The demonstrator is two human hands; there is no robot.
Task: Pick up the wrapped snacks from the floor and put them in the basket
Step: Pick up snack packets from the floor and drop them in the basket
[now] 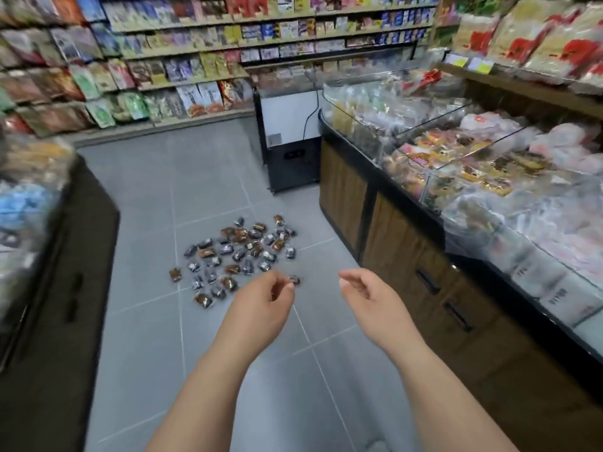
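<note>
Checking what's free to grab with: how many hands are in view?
2. The left hand is by the near edge of the snacks on the floor; the right hand is beside it, nearer the wooden counter. None seems hidden.

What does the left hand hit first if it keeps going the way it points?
Likely the lone snack just beyond the left hand, at the near edge of the pile. Depth is unclear: the hand looks raised above the floor, with nothing in between.
</note>
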